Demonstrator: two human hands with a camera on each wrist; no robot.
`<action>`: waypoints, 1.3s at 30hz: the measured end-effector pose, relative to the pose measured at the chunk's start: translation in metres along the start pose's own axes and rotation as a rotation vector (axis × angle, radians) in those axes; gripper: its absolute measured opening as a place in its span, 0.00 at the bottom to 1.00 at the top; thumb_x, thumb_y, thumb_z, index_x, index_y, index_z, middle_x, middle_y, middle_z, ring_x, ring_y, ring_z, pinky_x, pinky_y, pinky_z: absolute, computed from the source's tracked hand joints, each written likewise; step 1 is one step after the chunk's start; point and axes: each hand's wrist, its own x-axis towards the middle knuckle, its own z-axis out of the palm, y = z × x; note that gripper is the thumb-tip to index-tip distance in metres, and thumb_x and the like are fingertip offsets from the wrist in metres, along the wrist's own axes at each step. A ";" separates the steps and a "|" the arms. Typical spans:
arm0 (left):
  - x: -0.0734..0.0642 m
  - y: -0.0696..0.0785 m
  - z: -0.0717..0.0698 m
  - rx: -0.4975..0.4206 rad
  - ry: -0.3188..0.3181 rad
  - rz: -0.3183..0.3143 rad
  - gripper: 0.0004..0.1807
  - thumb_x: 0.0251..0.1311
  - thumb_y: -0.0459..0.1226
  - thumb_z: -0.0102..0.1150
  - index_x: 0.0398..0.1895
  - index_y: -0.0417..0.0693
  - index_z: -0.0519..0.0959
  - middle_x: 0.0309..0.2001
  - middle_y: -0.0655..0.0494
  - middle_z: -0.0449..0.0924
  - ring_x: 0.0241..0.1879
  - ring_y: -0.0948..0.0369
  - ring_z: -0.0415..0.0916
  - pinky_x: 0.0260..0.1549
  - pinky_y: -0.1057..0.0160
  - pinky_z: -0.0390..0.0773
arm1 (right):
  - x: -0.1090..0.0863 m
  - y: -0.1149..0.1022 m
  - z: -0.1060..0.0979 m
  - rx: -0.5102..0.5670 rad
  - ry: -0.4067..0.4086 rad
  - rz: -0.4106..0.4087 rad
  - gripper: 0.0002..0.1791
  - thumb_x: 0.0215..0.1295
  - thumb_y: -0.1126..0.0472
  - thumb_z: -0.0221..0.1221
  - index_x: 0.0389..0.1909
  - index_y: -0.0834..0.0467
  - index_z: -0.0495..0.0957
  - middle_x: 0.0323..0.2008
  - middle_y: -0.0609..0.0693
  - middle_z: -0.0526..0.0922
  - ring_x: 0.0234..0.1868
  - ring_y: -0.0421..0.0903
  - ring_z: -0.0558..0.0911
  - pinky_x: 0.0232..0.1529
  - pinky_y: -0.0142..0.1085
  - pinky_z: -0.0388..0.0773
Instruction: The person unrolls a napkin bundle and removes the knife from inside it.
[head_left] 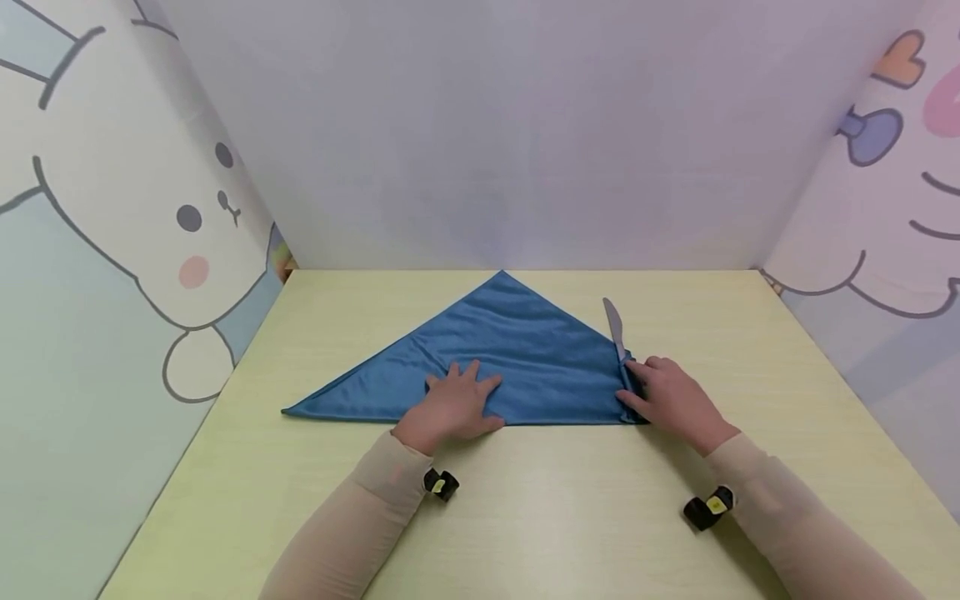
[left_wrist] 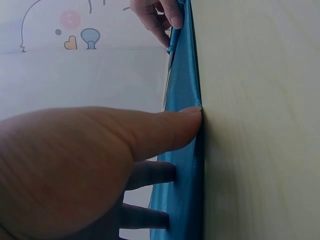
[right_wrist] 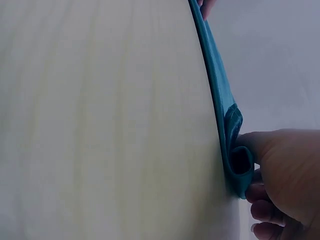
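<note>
A blue satiny cloth (head_left: 540,358) lies folded in a triangle on the table, its long edge towards me. My left hand (head_left: 453,404) rests on it near that edge, fingers spread and fairly straight; in the left wrist view the thumb (left_wrist: 170,127) reaches to the cloth's edge. At the right corner the cloth is rolled over a table knife (head_left: 613,321), whose blade sticks out away from me. Its handle is hidden in the cloth. My right hand (head_left: 675,404) grips this rolled end (right_wrist: 239,162), thumb and fingers curled about it.
The pale wooden table (head_left: 555,508) extends around the cloth on all sides. A plain light wall (head_left: 525,142) stands at the far edge, with cartoon-printed panels (head_left: 112,250) at left and right. Small black devices (head_left: 442,483) are worn on both wrists.
</note>
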 end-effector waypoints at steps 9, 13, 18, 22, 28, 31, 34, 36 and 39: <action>0.001 -0.001 0.000 0.005 -0.004 0.000 0.39 0.62 0.59 0.55 0.74 0.61 0.58 0.75 0.43 0.47 0.71 0.36 0.43 0.55 0.25 0.52 | 0.002 -0.002 -0.004 0.052 -0.059 0.058 0.30 0.62 0.54 0.63 0.59 0.71 0.73 0.25 0.50 0.72 0.27 0.46 0.71 0.29 0.39 0.68; 0.002 -0.001 0.001 0.012 -0.004 0.001 0.39 0.62 0.60 0.54 0.75 0.61 0.58 0.75 0.43 0.47 0.71 0.36 0.44 0.55 0.25 0.52 | 0.002 -0.003 -0.005 0.069 -0.066 0.077 0.30 0.62 0.56 0.62 0.59 0.71 0.72 0.27 0.51 0.74 0.27 0.46 0.72 0.30 0.40 0.69; 0.002 -0.001 0.001 0.013 -0.009 0.002 0.40 0.62 0.60 0.54 0.75 0.61 0.57 0.75 0.43 0.47 0.71 0.35 0.43 0.54 0.25 0.53 | 0.002 -0.004 -0.007 0.101 -0.073 0.103 0.29 0.63 0.58 0.61 0.60 0.72 0.72 0.22 0.48 0.71 0.26 0.46 0.71 0.29 0.39 0.67; 0.003 -0.001 0.001 0.023 -0.013 0.000 0.40 0.62 0.60 0.54 0.75 0.62 0.57 0.75 0.43 0.47 0.71 0.36 0.44 0.54 0.25 0.53 | 0.001 -0.004 -0.008 0.147 -0.082 0.149 0.28 0.64 0.58 0.60 0.60 0.71 0.71 0.21 0.48 0.71 0.23 0.44 0.71 0.25 0.37 0.66; 0.002 -0.001 0.001 0.025 -0.013 -0.006 0.39 0.62 0.60 0.54 0.75 0.62 0.57 0.75 0.44 0.47 0.71 0.36 0.44 0.55 0.26 0.53 | 0.001 -0.001 -0.008 0.174 -0.082 0.198 0.27 0.64 0.58 0.58 0.60 0.70 0.71 0.26 0.50 0.79 0.22 0.42 0.73 0.25 0.36 0.69; 0.002 -0.001 0.001 0.019 -0.011 -0.005 0.39 0.62 0.60 0.54 0.75 0.61 0.57 0.75 0.43 0.47 0.71 0.36 0.44 0.55 0.26 0.53 | 0.001 -0.001 -0.008 0.175 -0.077 0.202 0.27 0.63 0.59 0.58 0.60 0.70 0.70 0.28 0.52 0.80 0.22 0.43 0.74 0.25 0.36 0.71; 0.002 -0.001 0.001 0.013 -0.009 -0.003 0.39 0.62 0.60 0.54 0.75 0.61 0.58 0.75 0.43 0.47 0.71 0.36 0.44 0.55 0.25 0.53 | 0.001 -0.001 -0.009 0.173 -0.076 0.213 0.27 0.62 0.60 0.58 0.59 0.71 0.70 0.29 0.54 0.81 0.23 0.43 0.74 0.26 0.37 0.71; 0.002 -0.001 0.001 0.014 -0.008 -0.004 0.39 0.62 0.60 0.54 0.75 0.61 0.58 0.75 0.43 0.47 0.71 0.36 0.44 0.55 0.25 0.53 | 0.000 0.000 -0.010 0.173 -0.075 0.222 0.26 0.62 0.61 0.58 0.59 0.71 0.70 0.29 0.54 0.80 0.23 0.44 0.74 0.25 0.37 0.71; 0.002 -0.001 0.001 0.017 -0.009 -0.005 0.40 0.62 0.60 0.54 0.75 0.61 0.57 0.75 0.43 0.47 0.71 0.36 0.44 0.55 0.26 0.53 | 0.000 0.001 -0.012 0.172 -0.068 0.232 0.26 0.61 0.63 0.58 0.58 0.71 0.70 0.29 0.54 0.81 0.23 0.44 0.74 0.26 0.37 0.71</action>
